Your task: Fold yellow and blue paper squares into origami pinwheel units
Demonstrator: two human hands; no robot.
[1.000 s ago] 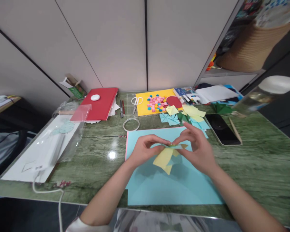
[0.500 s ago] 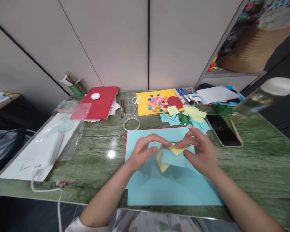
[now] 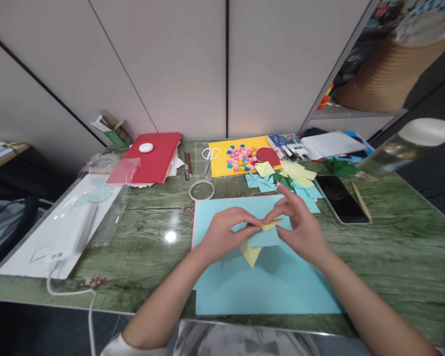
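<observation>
Both my hands hold a small folded paper piece (image 3: 257,242), yellow on one face and light blue on the other, just above a large light blue sheet (image 3: 259,282). My left hand (image 3: 224,235) pinches its left side with curled fingers. My right hand (image 3: 300,227) pinches its top right edge between thumb and forefinger. A yellow corner of the piece hangs down between my hands.
Folded blue, yellow and green paper shapes (image 3: 289,179) lie behind my hands, with a phone (image 3: 339,199) and a wooden stick (image 3: 360,200) to the right. Further back are scissors (image 3: 208,157), a tape ring (image 3: 201,190), a yellow sheet with beads (image 3: 241,158) and a red folder (image 3: 152,157). A plastic bag (image 3: 81,217) lies left.
The paper piece has been turned and folded: much yellow showed hanging down a second ago, now a blue face shows and only a small yellow corner. My hands stayed in place.
</observation>
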